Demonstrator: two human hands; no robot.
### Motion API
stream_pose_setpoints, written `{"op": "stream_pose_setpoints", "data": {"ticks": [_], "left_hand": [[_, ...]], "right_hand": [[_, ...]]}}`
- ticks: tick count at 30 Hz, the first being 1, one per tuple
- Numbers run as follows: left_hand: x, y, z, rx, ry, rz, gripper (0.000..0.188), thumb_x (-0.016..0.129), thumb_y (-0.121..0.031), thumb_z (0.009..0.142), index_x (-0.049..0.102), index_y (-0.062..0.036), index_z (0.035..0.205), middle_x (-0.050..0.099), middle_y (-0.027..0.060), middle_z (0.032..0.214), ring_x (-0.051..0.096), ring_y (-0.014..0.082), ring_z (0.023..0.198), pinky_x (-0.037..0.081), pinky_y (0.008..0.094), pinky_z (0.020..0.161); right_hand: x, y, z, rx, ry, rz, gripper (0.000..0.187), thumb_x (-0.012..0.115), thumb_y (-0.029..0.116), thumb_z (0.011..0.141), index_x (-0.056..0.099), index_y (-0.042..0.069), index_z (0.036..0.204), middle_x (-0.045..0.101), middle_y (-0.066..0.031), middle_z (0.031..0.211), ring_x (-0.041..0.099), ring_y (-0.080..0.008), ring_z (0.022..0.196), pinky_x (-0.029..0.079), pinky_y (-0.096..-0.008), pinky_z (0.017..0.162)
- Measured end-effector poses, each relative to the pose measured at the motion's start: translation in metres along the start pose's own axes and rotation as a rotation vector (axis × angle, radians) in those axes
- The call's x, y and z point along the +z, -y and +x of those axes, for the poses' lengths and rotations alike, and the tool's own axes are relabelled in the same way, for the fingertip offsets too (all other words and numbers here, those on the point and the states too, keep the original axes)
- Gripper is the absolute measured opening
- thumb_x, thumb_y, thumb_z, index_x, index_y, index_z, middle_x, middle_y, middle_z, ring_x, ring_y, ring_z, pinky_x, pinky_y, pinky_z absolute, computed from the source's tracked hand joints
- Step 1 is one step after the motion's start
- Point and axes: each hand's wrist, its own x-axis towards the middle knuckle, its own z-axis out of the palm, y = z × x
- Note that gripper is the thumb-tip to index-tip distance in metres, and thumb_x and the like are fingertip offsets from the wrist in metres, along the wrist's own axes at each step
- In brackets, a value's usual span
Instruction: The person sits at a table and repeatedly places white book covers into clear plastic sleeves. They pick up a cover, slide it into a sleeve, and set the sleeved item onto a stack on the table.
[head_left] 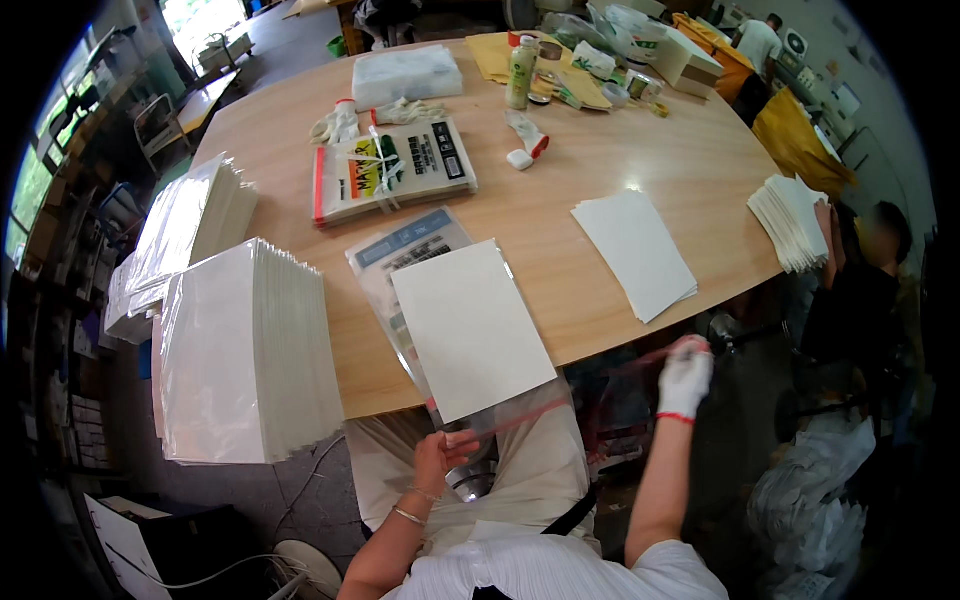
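Note:
My left hand (445,460), bare with bangles at the wrist, has its fingers closed at the left end of a clear plastic bag's flap (510,415), which hangs over the table's front edge. A red strip runs along this flap. On the bag lies a blank off-white sheet or board (475,330); whether it is partly inside I cannot tell. To the right, off the table edge, my right hand (687,378) wears a white glove with a red cuff. Its fingers are closed on a thin, translucent red strip (652,356) trailing leftward. A printed clear bag (372,262) lies beneath the sheet.
Tall stacks of bagged white boards (215,350) stand at left. Blank sheets (635,250) lie at right, near a fanned stack (790,222) touched by another person (860,280). Behind are a tied printed bag bundle (395,170), gloves (340,122), a bottle (520,75) and clutter.

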Motion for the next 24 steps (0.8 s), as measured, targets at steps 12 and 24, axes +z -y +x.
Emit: {"op": "stream_pose_setpoints", "data": {"ticks": [12,24], "left_hand": [[-0.011,-0.008,-0.002,-0.015,0.081,-0.128,0.046,0.034,-0.034,0.088,0.058,0.0039,0.1,0.059,0.0167,0.106,0.061,0.0236,0.087,0.051,0.029,0.062],[0.003,-0.038,0.0,1.046,-0.259,1.275,0.022,0.07,-0.016,0.072,0.057,-0.0024,0.084,0.056,0.0086,0.071,0.054,0.0256,0.072,0.045,0.0331,0.069]], "right_hand": [[0.084,-0.011,-0.066,-0.482,0.747,-0.775,0.027,0.062,-0.004,0.068,0.056,0.0,0.094,0.05,-0.0107,0.104,0.059,-0.0182,0.075,0.049,-0.0278,0.064],[0.105,-0.012,-0.024,-0.342,1.045,-0.823,0.008,0.058,0.01,0.073,0.059,0.002,0.074,0.06,-0.0126,0.075,0.059,-0.0265,0.071,0.048,-0.0328,0.063]]}}
